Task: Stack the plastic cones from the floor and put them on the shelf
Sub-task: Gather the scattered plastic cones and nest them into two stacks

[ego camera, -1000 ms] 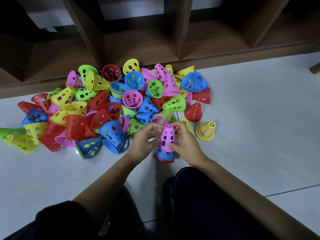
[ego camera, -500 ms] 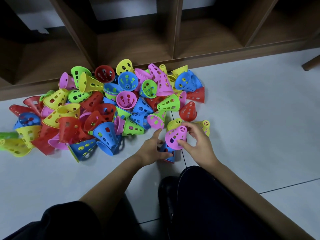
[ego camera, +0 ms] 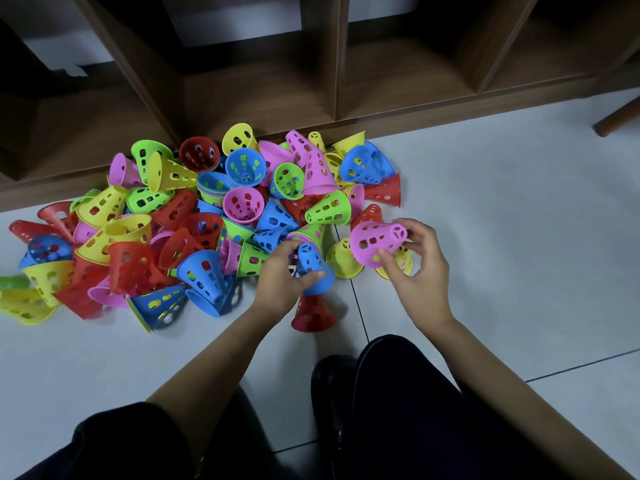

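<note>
Head view, down at the hands: the left hand (ego camera: 280, 278) curls round a blue cone (ego camera: 311, 263), tip up, right over a red cone (ego camera: 313, 313) standing on the floor (ego camera: 502, 237). The right hand (ego camera: 415, 271), fingers bent, grips a pink cone (ego camera: 375, 242) tipped sideways. Beyond them, the pile of cones (ego camera: 173, 220) sprawls against the wooden shelf (ego camera: 263, 95).

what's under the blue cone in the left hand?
A red cone upright on the floor. The blue cone, gripped by the left hand, covers its tip, so whether they touch cannot be told.
</note>
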